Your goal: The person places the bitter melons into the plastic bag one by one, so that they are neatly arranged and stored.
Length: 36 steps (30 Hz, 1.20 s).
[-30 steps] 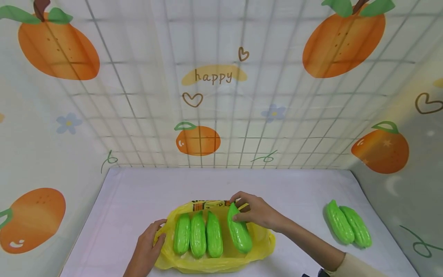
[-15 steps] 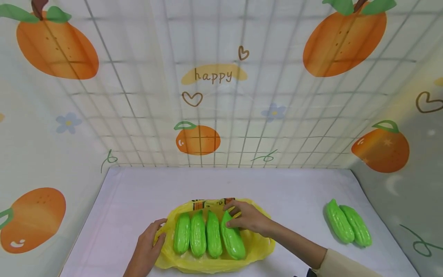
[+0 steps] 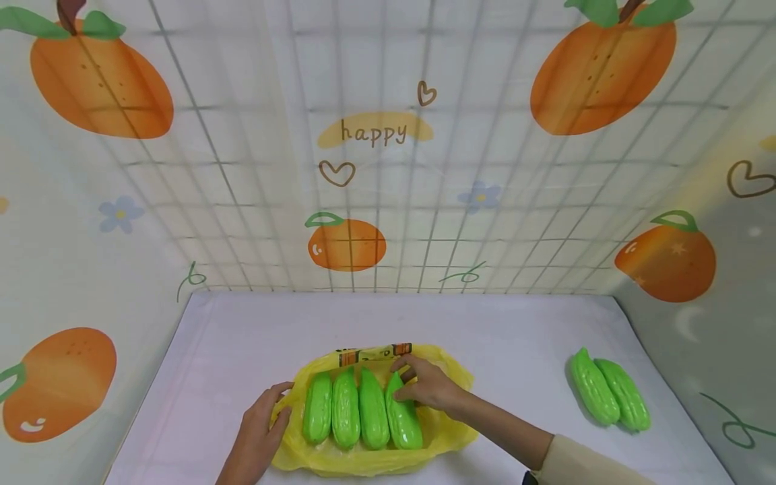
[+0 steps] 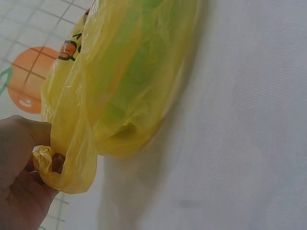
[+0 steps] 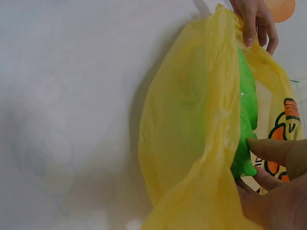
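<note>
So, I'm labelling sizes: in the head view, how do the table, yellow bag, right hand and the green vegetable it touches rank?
Largest to smallest:
1. Table
2. Yellow bag
3. Right hand and green vegetable: too alike to rank

The yellow bag is thin, crinkled, translucent plastic with a soft sheen. The green gourds inside look glossy and plastic-like, as do the paired gourds near the right edge of the tablecloth, matt and finely woven.
</note>
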{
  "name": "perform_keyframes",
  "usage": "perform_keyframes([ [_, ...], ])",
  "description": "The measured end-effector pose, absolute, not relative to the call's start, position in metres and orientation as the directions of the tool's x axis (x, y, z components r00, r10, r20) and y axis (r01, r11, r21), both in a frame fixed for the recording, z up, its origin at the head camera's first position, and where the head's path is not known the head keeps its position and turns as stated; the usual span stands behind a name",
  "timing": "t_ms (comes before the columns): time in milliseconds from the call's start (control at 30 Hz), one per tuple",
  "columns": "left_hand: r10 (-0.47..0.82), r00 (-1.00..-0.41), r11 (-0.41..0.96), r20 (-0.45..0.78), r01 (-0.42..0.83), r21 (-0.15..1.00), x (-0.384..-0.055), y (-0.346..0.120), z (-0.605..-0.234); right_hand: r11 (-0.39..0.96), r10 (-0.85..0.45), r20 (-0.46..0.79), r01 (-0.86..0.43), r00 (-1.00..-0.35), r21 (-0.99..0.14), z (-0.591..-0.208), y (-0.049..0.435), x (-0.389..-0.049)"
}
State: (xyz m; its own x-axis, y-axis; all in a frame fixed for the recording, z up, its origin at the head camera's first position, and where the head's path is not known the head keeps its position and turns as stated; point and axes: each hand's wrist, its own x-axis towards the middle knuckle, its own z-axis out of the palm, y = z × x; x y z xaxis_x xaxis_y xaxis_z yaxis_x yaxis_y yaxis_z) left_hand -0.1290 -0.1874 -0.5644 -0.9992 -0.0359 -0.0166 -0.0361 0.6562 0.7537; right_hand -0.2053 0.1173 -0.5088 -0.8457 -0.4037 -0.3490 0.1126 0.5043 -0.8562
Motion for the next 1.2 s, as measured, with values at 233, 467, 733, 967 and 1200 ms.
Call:
perform_keyframes([
  [233, -0.022, -1.000, 0.655, 0.007, -0.009, 0.756, -0.129, -0.187, -0.565, 0.556, -0.356, -0.301, 0.058, -0.885, -0.829, -0.517, 0.115, -0.208],
  [467, -0.028, -0.999, 0.649, -0.024, -0.036, 0.760, -0.129, -0.186, -0.564, 0.553, -0.316, -0.250, 0.037, -0.915, -0.832, -0.522, 0.112, -0.209],
  [733, -0.023, -1.000, 0.655, -0.021, -0.031, 0.755, -0.130, -0.187, -0.564, 0.548, -0.322, -0.194, -0.015, -0.927, -0.836, -0.528, 0.110, -0.207],
  [967, -0.029, -0.999, 0.653, -0.033, -0.044, 0.756, -0.131, -0.187, -0.566, 0.570, -0.347, -0.169, -0.065, -0.923, -0.819, -0.526, 0.112, -0.207],
  [1200, -0.050, -0.997, 0.677, -0.059, -0.077, 0.732, -0.131, -0.187, -0.564, 0.607, -0.338, -0.113, -0.125, -0.934, -0.785, -0.512, 0.116, -0.203],
])
